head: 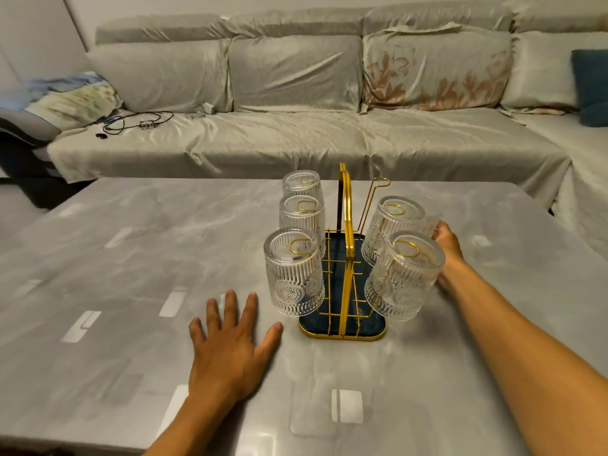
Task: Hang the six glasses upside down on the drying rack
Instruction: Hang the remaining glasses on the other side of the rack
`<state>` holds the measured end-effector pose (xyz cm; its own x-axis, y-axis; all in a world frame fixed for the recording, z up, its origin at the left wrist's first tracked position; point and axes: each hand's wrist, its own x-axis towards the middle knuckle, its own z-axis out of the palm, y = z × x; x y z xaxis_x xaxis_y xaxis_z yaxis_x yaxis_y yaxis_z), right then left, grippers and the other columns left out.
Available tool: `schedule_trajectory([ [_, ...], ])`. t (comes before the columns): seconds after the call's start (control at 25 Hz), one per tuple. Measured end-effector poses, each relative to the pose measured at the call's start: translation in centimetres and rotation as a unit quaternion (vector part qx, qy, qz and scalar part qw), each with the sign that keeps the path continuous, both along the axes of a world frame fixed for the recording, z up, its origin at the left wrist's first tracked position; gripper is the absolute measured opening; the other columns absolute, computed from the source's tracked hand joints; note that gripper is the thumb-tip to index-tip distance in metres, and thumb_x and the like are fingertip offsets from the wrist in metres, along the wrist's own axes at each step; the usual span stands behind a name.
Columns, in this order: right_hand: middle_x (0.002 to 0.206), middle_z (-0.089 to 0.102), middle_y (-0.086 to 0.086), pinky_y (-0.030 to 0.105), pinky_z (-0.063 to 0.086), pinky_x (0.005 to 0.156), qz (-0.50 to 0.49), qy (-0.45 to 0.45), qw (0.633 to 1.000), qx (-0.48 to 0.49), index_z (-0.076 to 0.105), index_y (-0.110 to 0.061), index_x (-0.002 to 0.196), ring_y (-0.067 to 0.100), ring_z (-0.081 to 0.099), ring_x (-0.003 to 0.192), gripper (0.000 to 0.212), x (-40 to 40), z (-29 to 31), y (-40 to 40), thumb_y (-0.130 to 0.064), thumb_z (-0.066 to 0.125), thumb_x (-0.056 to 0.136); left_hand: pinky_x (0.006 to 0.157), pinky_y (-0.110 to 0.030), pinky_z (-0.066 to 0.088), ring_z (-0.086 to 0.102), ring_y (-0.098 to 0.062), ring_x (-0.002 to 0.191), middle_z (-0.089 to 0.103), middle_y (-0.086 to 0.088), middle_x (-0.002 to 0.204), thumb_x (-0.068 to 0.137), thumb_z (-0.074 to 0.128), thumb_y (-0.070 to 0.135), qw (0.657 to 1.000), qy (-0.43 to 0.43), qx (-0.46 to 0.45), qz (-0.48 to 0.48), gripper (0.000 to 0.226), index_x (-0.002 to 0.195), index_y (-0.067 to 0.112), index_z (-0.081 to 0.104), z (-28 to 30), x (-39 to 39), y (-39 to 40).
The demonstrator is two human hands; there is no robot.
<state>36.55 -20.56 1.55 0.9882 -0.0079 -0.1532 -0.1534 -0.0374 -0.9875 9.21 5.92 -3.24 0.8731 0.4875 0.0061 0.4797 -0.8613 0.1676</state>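
A gold wire drying rack [344,225] with a dark blue tray base [342,334] stands mid-table. Three ribbed clear glasses hang upside down on its left pegs: front [293,274], middle [302,215], back [302,182]. Two more hang on the right: front [406,278] and middle [391,225]. The back right peg [378,185] is bare. My right hand [445,245] is behind the right glasses, closed around another glass [427,225] that is mostly hidden. My left hand [230,343] lies flat on the table, fingers spread, left of the tray.
The grey glossy table [131,274] reflects ceiling lights. A grey covered sofa [296,136] runs behind it, with cables [131,121] and bedding [65,93] at its left end and a blue cushion [592,87] at the right.
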Motion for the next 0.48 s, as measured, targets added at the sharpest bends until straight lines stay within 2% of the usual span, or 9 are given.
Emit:
schedule_trajectory([
  [0.08,0.114,0.062,0.010,0.041,0.050,0.083,-0.011,-0.001,0.999,-0.036,0.053,-0.015,0.118,0.029,0.059,0.101,0.048,-0.2,0.3,0.2,-0.027,0.062,0.072,0.116,-0.053,-0.005,-0.010,-0.029,0.149,-0.007,-0.001,0.164,0.074,-0.002,0.083,1.000,-0.002,-0.002,0.005,0.087,0.150,0.041,-0.003,-0.1,-0.1,0.2],
  [0.16,0.110,0.063,0.005,0.035,0.051,0.073,-0.025,-0.021,0.996,-0.086,0.053,-0.017,0.118,0.022,0.061,0.090,0.056,-0.6,1.1,-0.4,-0.028,0.073,0.067,0.116,-0.053,-0.003,-0.009,-0.030,0.149,-0.005,-0.001,0.164,0.073,-0.003,0.083,1.000,-0.005,0.003,0.005,0.088,0.150,0.042,-0.001,0.0,0.1,0.1],
  [0.24,0.108,0.065,0.004,0.037,0.054,0.075,-0.034,-0.054,0.990,-0.126,0.054,-0.018,0.115,0.021,0.063,0.088,0.064,-1.1,2.6,-1.7,-0.034,0.080,0.058,0.115,-0.053,-0.002,-0.006,-0.031,0.149,-0.002,-0.002,0.164,0.074,-0.002,0.082,1.000,-0.007,0.006,0.003,0.088,0.151,0.041,0.002,0.1,0.1,0.0],
  [0.32,0.112,0.063,0.006,0.042,0.054,0.080,-0.048,-0.092,0.982,-0.160,0.055,-0.016,0.116,0.024,0.062,0.094,0.073,-1.5,5.3,-3.3,-0.043,0.080,0.054,0.115,-0.053,-0.002,-0.006,-0.032,0.149,-0.001,-0.003,0.164,0.076,0.001,0.081,1.000,-0.007,0.001,0.002,0.086,0.151,0.040,0.003,0.3,0.0,-0.1],
  [0.48,0.108,0.060,0.003,0.044,0.054,0.083,-0.092,-0.184,0.971,-0.126,0.054,-0.024,0.107,0.020,0.060,0.096,0.069,-2.3,12.7,-4.8,-0.050,0.081,0.050,0.115,-0.054,-0.001,-0.006,-0.032,0.149,-0.001,-0.004,0.164,0.078,0.003,0.080,1.000,-0.004,-0.007,0.000,0.084,0.151,0.039,0.003,0.6,-0.2,-0.3],
])
